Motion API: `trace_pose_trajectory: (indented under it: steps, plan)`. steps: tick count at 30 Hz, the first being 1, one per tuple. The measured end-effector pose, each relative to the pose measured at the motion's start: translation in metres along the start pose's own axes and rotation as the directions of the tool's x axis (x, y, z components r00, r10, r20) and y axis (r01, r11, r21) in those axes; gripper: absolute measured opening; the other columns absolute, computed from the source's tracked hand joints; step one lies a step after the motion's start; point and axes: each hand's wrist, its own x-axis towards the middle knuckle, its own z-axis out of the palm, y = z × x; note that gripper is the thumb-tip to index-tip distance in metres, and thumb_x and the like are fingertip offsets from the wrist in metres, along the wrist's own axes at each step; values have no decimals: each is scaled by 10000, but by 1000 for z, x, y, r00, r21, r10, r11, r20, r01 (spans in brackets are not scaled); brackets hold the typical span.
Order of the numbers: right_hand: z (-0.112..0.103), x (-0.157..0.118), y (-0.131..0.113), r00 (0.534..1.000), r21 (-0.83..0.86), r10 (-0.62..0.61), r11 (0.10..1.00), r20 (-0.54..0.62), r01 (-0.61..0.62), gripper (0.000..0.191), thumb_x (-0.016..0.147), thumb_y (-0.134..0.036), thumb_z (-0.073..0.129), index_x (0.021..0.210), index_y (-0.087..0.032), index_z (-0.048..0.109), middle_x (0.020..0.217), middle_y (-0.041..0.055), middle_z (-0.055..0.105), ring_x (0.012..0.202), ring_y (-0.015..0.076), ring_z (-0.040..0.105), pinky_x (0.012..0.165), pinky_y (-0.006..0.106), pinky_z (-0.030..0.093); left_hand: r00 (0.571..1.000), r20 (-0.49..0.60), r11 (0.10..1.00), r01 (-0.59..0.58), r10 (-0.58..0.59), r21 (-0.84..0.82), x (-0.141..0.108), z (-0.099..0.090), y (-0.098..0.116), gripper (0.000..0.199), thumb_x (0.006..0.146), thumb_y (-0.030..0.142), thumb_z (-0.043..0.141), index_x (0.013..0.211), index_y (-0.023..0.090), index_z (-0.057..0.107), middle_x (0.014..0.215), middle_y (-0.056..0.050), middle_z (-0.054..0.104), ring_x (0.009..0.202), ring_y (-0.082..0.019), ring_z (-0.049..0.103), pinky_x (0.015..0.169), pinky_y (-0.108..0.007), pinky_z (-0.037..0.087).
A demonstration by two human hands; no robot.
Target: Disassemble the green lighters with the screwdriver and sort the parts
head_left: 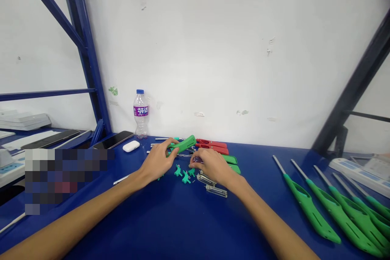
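My left hand [159, 157] is closed on a green lighter casing [184, 144], raised above the blue table. Just to its right, my right hand [210, 162] has its fingers bent together over the table; what they hold, if anything, is hidden. Between and below the hands lie several small teal plastic parts [186, 177]. Clear fuel tanks [216, 191] rest under my right wrist. Behind my right hand are red lighter casings [213, 144] and green casing pieces [234, 168], partly covered. A metal tube [121, 179] lies left of my left hand.
Several green long-necked lighters [313, 211] lie at the right, near a white power strip [362, 174]. A bottle [141, 115], a white earbud case [131, 146] and a phone [114, 140] stand or lie at the back left. Blue metal frame posts [88, 48] rise at the left.
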Motion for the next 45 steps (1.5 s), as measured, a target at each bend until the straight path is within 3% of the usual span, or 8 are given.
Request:
trace_pose_trajectory:
  steps: [9,15,19,24,30,37,40,45]
  plan:
    - [5,1,-3,987,40,68,997,-146,-63,195,1036,-356,678,1052,-163,701,1037,37,703,935,185,688,865,389,588,1000,7,1000,-7,7,13,1,2,-3,354,1063,478,590,1205,162,665,919,-17,693,746,-154,662,760,-355,583]
    - [-19,0,1,877,270,297,941,-378,-202,322,1097,-431,557,1265,-175,654,1035,45,700,934,200,693,888,424,579,998,21,999,-51,51,13,-1,1,0,379,1067,501,570,1219,165,659,907,-16,693,731,-154,656,750,-351,573]
    - [-25,1,1,911,462,286,878,-299,-124,360,1092,-481,559,1220,-167,680,994,37,714,868,179,703,840,388,594,989,75,992,-127,126,11,-7,1,7,396,1075,510,540,1242,169,653,822,6,681,668,-149,639,717,-337,554]
    - [-20,6,2,938,654,286,751,-196,-92,399,1059,-534,603,1015,-150,702,873,7,696,720,137,664,694,302,576,982,90,980,-175,166,95,-11,0,13,407,1097,447,502,1392,176,571,865,-9,700,698,-163,662,756,-362,562]
    - [-28,6,10,863,795,435,603,-257,-67,434,1062,-557,585,963,-147,686,793,-18,642,612,102,583,590,250,513,978,114,937,-202,176,286,-9,-4,17,298,1088,407,558,1219,161,665,1024,-50,716,904,-194,709,877,-419,594]
    - [-40,0,17,727,908,610,417,-316,45,483,934,-639,724,928,-160,662,587,-115,377,441,46,280,426,203,231,958,162,880,-282,237,381,-17,-2,23,258,1066,386,610,1168,159,680,1043,-49,716,870,-175,704,815,-379,612]
    - [-44,-1,18,710,954,653,284,-263,93,448,938,-599,743,909,-168,624,578,-136,279,440,40,214,413,193,193,949,130,860,-314,286,402,-21,0,24,325,1054,408,622,1272,169,645,1115,-70,705,942,-201,707,822,-391,615]
    - [-42,1,10,719,992,684,84,-127,96,311,1061,-440,637,913,-169,603,619,-117,362,434,40,229,378,167,243,922,8,815,-345,387,466,-21,2,22,428,1042,390,630,1412,184,565,1221,-98,661,1108,-256,666,945,-469,586]
